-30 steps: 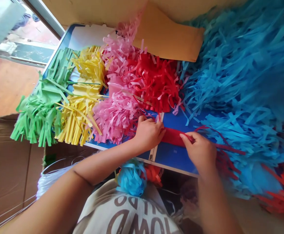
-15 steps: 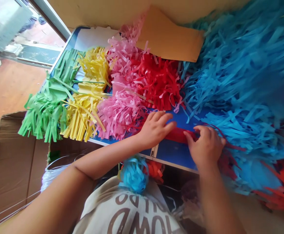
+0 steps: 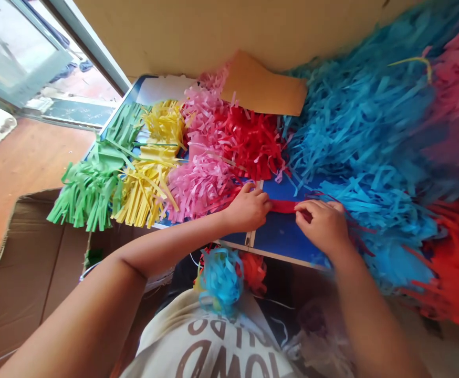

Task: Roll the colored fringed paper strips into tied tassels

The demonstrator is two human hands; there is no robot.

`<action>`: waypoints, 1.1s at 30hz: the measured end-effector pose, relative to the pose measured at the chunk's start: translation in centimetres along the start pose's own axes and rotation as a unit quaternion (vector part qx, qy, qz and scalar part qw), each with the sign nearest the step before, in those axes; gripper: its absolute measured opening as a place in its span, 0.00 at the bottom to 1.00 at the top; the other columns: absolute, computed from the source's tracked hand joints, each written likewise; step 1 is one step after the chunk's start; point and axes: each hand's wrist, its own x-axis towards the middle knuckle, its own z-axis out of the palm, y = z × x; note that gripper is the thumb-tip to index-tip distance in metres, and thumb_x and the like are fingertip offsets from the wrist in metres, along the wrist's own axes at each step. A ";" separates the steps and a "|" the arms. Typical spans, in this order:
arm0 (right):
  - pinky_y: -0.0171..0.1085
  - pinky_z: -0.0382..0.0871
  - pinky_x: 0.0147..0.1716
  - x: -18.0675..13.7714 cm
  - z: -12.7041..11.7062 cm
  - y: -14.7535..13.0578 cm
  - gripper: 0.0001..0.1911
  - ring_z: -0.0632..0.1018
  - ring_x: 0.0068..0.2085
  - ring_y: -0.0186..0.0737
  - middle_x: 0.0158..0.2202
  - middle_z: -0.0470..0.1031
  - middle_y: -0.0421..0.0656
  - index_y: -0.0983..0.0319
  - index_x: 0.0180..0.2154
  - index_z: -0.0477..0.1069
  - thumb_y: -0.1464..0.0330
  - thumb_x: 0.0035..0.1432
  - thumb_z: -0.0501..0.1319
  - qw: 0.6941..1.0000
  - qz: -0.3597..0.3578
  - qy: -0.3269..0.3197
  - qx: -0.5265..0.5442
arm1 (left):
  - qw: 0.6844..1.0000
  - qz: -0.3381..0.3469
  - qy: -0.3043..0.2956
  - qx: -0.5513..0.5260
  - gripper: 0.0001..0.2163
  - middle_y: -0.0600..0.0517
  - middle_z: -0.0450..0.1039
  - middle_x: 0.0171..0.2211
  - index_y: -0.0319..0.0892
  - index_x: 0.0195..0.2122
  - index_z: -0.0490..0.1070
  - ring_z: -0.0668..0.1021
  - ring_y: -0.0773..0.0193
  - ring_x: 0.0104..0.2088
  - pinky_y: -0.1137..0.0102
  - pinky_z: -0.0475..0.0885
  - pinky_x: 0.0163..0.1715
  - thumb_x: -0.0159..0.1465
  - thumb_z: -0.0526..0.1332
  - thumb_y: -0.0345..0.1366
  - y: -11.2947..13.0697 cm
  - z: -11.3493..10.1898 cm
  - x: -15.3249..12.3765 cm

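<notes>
A red paper strip (image 3: 282, 206) lies on the blue table (image 3: 280, 239) between my two hands. My left hand (image 3: 248, 209) has its fingers curled and pinches the strip's left end. The strip's right end is gripped by my right hand (image 3: 321, 226), also closed, where red fringe trails off to the right. Just left of my left hand sits a pink fringe bundle (image 3: 200, 184), and a red fringe bundle (image 3: 249, 142) lies behind it.
Green fringe (image 3: 91, 181) and yellow fringe (image 3: 150, 168) lie at the table's left. A big blue fringe heap (image 3: 363, 136) fills the right, with orange-red fringe (image 3: 454, 262) beyond. A brown card (image 3: 263, 89) leans at the wall. An open cardboard box (image 3: 24, 268) stands lower left.
My left hand went from spread flat to pinched on the strip's end. The red strip looks narrower than before. The view has shifted, showing more fringe at the right.
</notes>
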 end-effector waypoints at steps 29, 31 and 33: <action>0.37 0.57 0.30 1.4 1.5 2.0 0.26 0.71 0.26 0.33 0.23 0.73 0.38 0.59 0.20 0.71 0.50 0.63 0.57 0.983 0.141 -0.081 0.089 | 0.981 -0.171 0.024 -0.089 0.16 0.47 0.73 0.29 0.41 0.27 0.74 0.71 0.58 0.35 0.61 0.63 0.37 0.69 0.54 0.41 -2.5 0.7 -0.2; 0.38 0.56 0.31 1.4 1.5 1.9 0.25 0.71 0.26 0.34 0.23 0.72 0.38 0.59 0.20 0.70 0.51 0.64 0.57 0.984 0.143 -0.087 0.058 | 0.981 -0.181 0.016 -0.075 0.15 0.47 0.74 0.30 0.41 0.28 0.74 0.71 0.56 0.37 0.60 0.63 0.37 0.69 0.55 0.41 -2.4 0.8 -0.2; 0.40 0.55 0.33 1.4 1.1 1.5 0.21 0.73 0.29 0.37 0.25 0.74 0.39 0.59 0.24 0.71 0.54 0.63 0.59 0.989 0.134 -0.068 -0.002 | 0.979 -0.192 0.030 -0.057 0.12 0.47 0.75 0.34 0.42 0.34 0.75 0.72 0.55 0.39 0.60 0.63 0.38 0.68 0.57 0.42 -2.4 0.9 -0.2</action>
